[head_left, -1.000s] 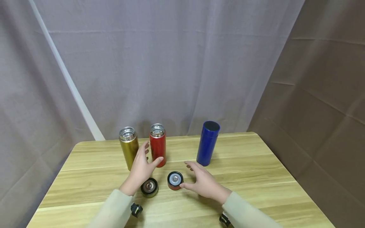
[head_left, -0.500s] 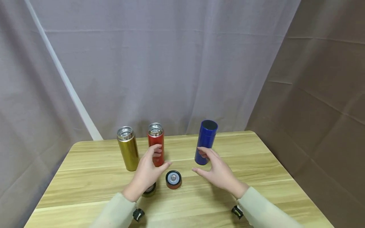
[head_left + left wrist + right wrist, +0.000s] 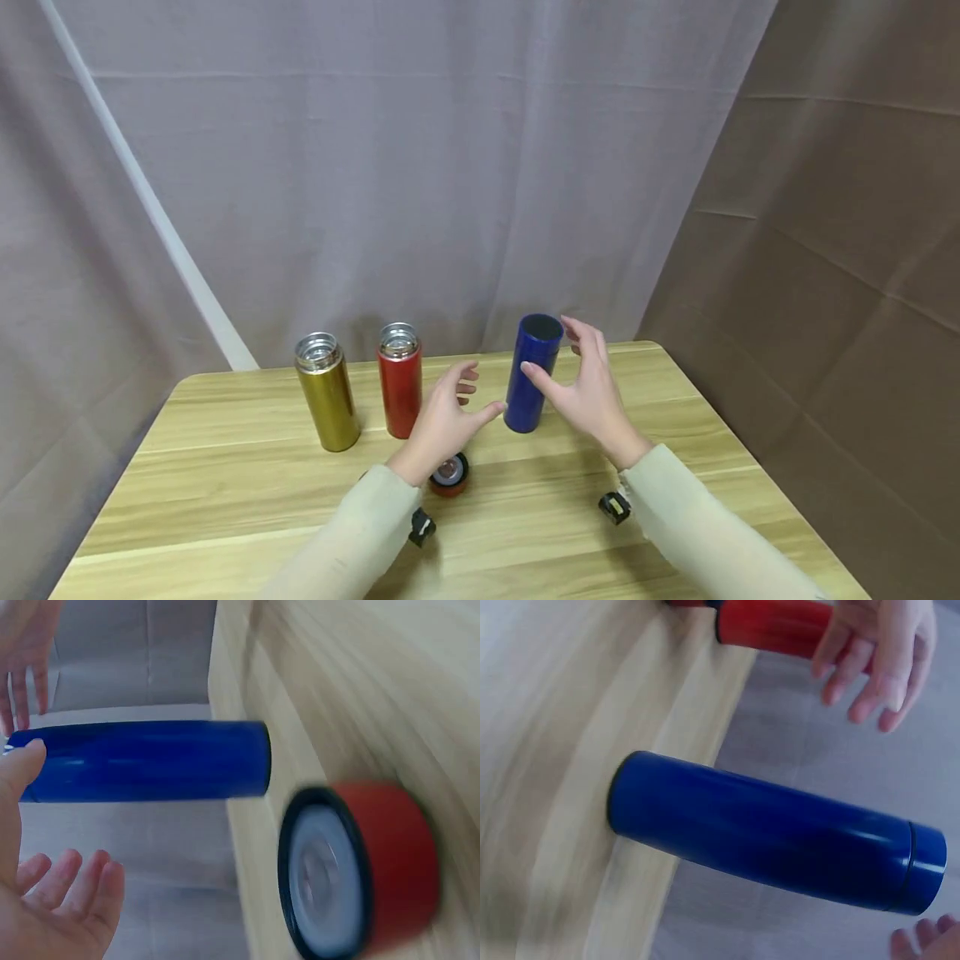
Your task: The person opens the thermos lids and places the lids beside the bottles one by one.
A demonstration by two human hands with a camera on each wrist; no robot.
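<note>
A blue thermos bottle (image 3: 525, 396) with its lid on stands upright at the right of the group. My right hand (image 3: 592, 392) is beside its upper part, thumb in front and fingers spread around the far side; a gap shows in the right wrist view. My left hand (image 3: 446, 421) is held in the air left of the blue bottle (image 3: 142, 761), fingers relaxed and holding nothing. Below the left hand, a red lid (image 3: 450, 477) lies upside down on the table, partly covered by the wrist. The gold lid is almost hidden behind the left forearm.
A gold thermos bottle (image 3: 328, 396) and a red thermos bottle (image 3: 401, 392) stand without lids at the left, showing steel necks. Both are on a wooden table (image 3: 225, 467). A grey curtain (image 3: 390, 183) hangs behind the table and a brown one (image 3: 847, 250) at the right.
My right hand has moved from beside the red lid up and right to the blue bottle's top. My left hand has shifted right, away from the gold and red bottles. The bottles stay put.
</note>
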